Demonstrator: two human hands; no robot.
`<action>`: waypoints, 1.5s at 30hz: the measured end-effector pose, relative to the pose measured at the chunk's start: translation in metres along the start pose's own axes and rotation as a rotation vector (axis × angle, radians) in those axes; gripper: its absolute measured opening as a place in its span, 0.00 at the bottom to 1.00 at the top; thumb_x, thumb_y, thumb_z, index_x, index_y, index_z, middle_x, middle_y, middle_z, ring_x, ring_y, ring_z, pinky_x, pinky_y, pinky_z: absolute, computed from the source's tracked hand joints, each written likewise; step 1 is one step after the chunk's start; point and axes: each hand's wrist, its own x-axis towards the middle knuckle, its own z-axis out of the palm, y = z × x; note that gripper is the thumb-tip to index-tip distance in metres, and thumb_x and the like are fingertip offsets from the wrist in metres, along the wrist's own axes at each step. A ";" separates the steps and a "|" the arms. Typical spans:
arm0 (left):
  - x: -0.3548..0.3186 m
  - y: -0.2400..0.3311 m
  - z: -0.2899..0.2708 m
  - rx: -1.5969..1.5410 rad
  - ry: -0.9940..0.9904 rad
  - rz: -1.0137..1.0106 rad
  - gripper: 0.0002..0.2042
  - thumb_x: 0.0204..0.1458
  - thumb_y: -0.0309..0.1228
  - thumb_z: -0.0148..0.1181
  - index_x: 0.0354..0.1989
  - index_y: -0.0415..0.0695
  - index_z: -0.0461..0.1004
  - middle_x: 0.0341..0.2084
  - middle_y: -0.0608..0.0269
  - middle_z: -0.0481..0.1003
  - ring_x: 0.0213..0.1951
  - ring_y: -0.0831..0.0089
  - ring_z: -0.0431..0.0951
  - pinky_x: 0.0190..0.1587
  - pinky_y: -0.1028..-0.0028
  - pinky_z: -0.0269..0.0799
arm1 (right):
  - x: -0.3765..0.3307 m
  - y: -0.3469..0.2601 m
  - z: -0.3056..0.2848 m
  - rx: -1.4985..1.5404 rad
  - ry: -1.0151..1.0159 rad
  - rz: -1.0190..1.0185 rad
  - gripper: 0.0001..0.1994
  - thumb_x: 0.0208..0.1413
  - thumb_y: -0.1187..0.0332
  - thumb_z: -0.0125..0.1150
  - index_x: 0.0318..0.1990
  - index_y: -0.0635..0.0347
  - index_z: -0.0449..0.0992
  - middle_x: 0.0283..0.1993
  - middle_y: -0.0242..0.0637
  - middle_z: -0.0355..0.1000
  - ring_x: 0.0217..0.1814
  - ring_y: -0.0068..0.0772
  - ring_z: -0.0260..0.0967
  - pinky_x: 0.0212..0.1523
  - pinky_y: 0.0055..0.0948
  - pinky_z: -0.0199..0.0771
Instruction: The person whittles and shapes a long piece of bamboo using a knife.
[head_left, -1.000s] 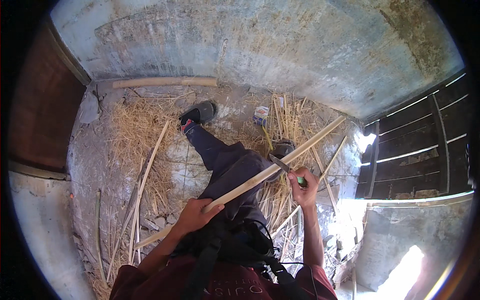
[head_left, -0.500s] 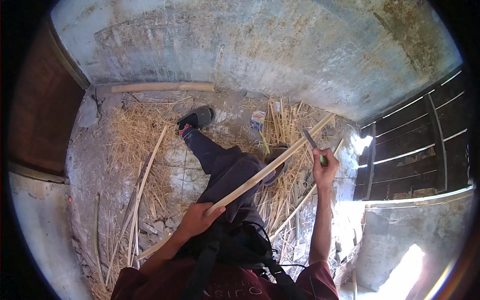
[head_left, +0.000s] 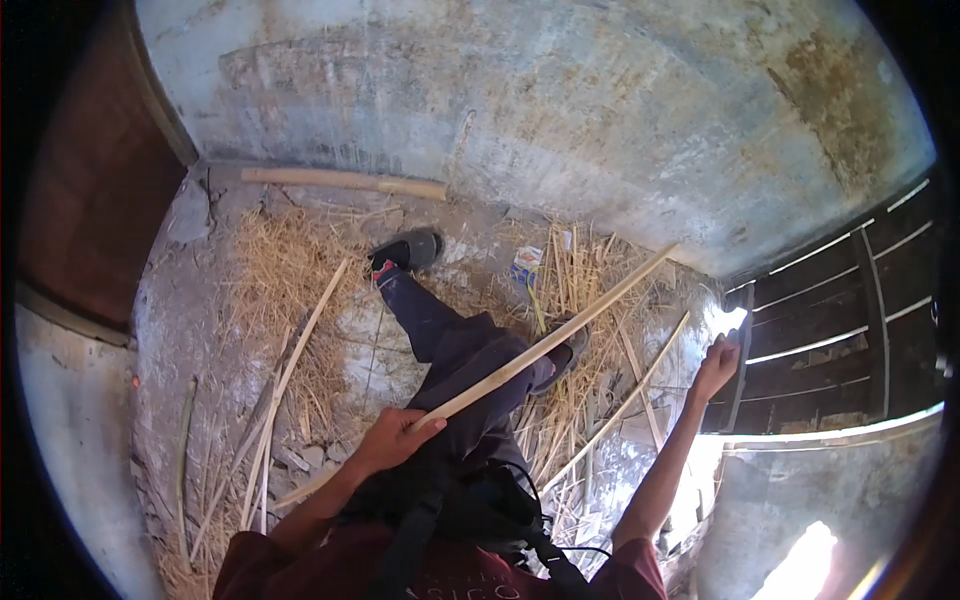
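Observation:
My left hand grips the near part of a long pale bamboo strip. The thumb lies along its upper face. The strip slants up to the right across my trousered leg, its far end near the back wall. Off to the right, well apart from the strip, my right hand is closed in a fist around a knife. Against the bright glare and dark slats, its blade can hardly be made out.
Straw shavings and several cut strips cover the floor on both sides of my legs. A bamboo pole lies along the back wall. A small printed packet sits beyond my knee. Dark wooden slats stand at the right.
My right hand has swung right and slightly down, away from the strip, with the knife. My left hand keeps its hold, and the view has shifted a little.

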 end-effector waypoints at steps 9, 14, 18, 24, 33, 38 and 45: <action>0.001 0.000 -0.001 0.002 -0.047 -0.074 0.21 0.65 0.46 0.69 0.35 0.35 0.84 0.14 0.58 0.67 0.22 0.81 0.64 0.25 0.65 0.61 | -0.105 -0.095 0.021 0.164 -0.384 0.013 0.04 0.70 0.72 0.66 0.43 0.60 0.77 0.36 0.32 0.78 0.37 0.23 0.72 0.40 0.26 0.72; 0.001 0.005 -0.001 0.036 -0.057 -0.068 0.21 0.65 0.47 0.69 0.36 0.36 0.85 0.14 0.58 0.69 0.20 0.80 0.65 0.24 0.65 0.62 | -0.141 -0.142 0.047 0.142 -0.569 -0.178 0.06 0.65 0.75 0.70 0.42 0.64 0.77 0.37 0.39 0.80 0.38 0.26 0.75 0.39 0.27 0.72; -0.002 0.007 -0.001 0.063 -0.053 -0.061 0.21 0.65 0.48 0.69 0.36 0.37 0.86 0.14 0.55 0.70 0.18 0.76 0.67 0.24 0.64 0.62 | -0.155 -0.165 0.053 0.127 -0.682 -0.232 0.06 0.63 0.75 0.72 0.39 0.66 0.79 0.33 0.41 0.79 0.31 0.29 0.74 0.32 0.28 0.70; -0.003 0.008 -0.002 0.150 -0.087 -0.030 0.22 0.65 0.50 0.68 0.36 0.39 0.85 0.14 0.49 0.71 0.16 0.63 0.72 0.24 0.61 0.64 | -0.161 -0.172 0.048 0.146 -0.723 -0.266 0.07 0.58 0.78 0.76 0.36 0.69 0.80 0.34 0.46 0.81 0.33 0.42 0.81 0.36 0.33 0.79; -0.001 0.016 -0.003 0.211 -0.091 -0.022 0.24 0.64 0.52 0.68 0.35 0.38 0.86 0.16 0.46 0.73 0.17 0.55 0.76 0.25 0.58 0.67 | -0.176 -0.163 0.047 0.154 -0.719 -0.174 0.07 0.57 0.78 0.76 0.35 0.69 0.80 0.35 0.46 0.83 0.35 0.43 0.83 0.38 0.34 0.80; -0.001 0.017 -0.001 0.170 -0.091 -0.048 0.25 0.64 0.52 0.67 0.36 0.37 0.86 0.17 0.45 0.74 0.18 0.54 0.76 0.26 0.58 0.67 | -0.175 -0.159 0.052 0.147 -0.703 -0.180 0.07 0.58 0.77 0.76 0.35 0.68 0.80 0.35 0.45 0.83 0.36 0.42 0.84 0.39 0.33 0.81; -0.001 0.016 0.001 0.144 -0.083 -0.018 0.25 0.65 0.52 0.67 0.36 0.36 0.86 0.16 0.46 0.74 0.17 0.56 0.75 0.26 0.59 0.67 | -0.171 -0.159 0.053 0.161 -0.700 -0.169 0.07 0.59 0.77 0.74 0.34 0.68 0.80 0.32 0.43 0.82 0.34 0.38 0.83 0.38 0.31 0.80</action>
